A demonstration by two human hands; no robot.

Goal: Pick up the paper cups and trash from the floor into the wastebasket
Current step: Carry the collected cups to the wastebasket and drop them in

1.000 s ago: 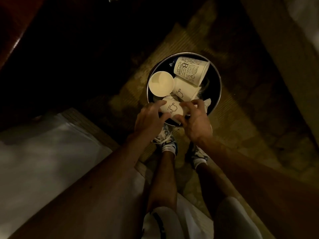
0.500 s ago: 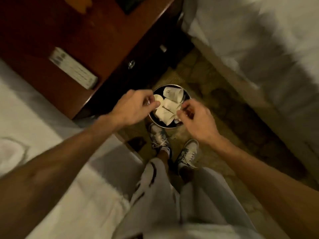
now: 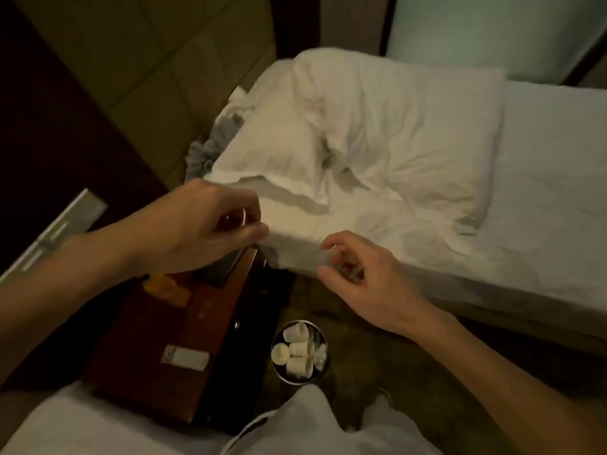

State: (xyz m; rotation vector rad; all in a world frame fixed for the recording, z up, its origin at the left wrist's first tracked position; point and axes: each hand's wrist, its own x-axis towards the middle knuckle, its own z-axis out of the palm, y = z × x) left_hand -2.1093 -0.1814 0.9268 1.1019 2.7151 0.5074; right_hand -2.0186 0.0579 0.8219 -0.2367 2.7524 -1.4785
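Both hands are raised in front of the person, level with the edge of the bed (image 3: pixel 542 192). The wastebasket (image 3: pixel 274 366) stands on the floor (image 3: pixel 377 372) well below them, back toward the person's legs and tight against the side of the counter (image 3: pixel 147 323).

The left hand (image 3: pixel 203 224) is out over the counter's far end with its fingers curled in against the thumb. It's blurred, and I can't tell whether it pinches something small or nothing at all. The right hand (image 3: pixel 364 280) holds nothing, its fingers loosely bent and its thumb and forefinger apart.

Every one of the cups (image 3: pixel 297 349) I can see is already in the basket. Most lie on their sides and one sits mouth up, heaped close to the rim.

The basket lies between the two hands but more to the right, so the right hand is nearer and would reach it by dropping down and back. To me the job looks close to finished.
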